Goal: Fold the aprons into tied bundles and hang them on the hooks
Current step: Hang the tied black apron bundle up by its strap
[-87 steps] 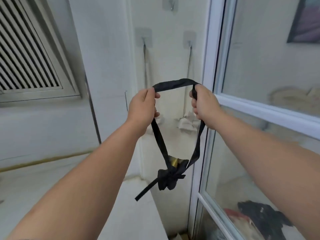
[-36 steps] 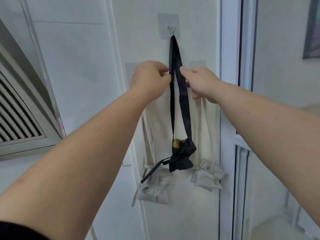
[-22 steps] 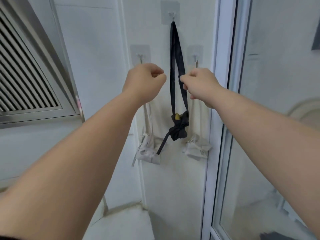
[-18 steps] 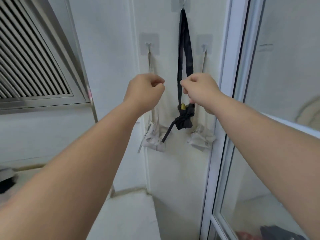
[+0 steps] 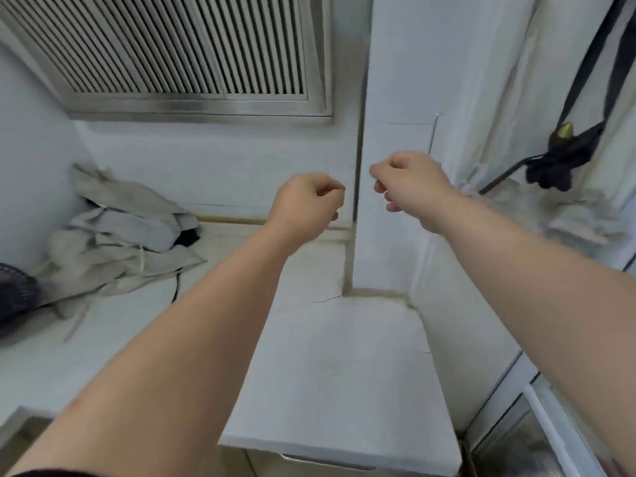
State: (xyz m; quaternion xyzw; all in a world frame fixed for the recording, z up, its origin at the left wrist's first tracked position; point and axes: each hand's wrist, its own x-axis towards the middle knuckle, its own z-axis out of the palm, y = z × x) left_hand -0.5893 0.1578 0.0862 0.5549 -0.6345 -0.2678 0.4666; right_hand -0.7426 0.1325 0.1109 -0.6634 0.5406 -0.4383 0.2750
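Note:
The black apron bundle [image 5: 557, 160] hangs by its strap on the wall at the upper right; its hook is out of frame. A beige tied bundle [image 5: 581, 218] hangs just below and behind it. My left hand [image 5: 306, 204] and my right hand [image 5: 409, 187] are in mid-air at the centre, left of the bundles, fingers curled, holding nothing and touching nothing. A loose pile of beige aprons [image 5: 113, 242] with something black showing in it lies on the white counter [image 5: 327, 373] at the left.
A slatted metal vent [image 5: 172, 46] fills the wall at the upper left. A dark round object [image 5: 13, 294] sits at the left edge of the counter. A glass door frame [image 5: 516, 407] runs down the lower right.
The black bundle got hooked on the wall and my hands let go of its strap. My view has turned left and down, so the pile on the counter now shows.

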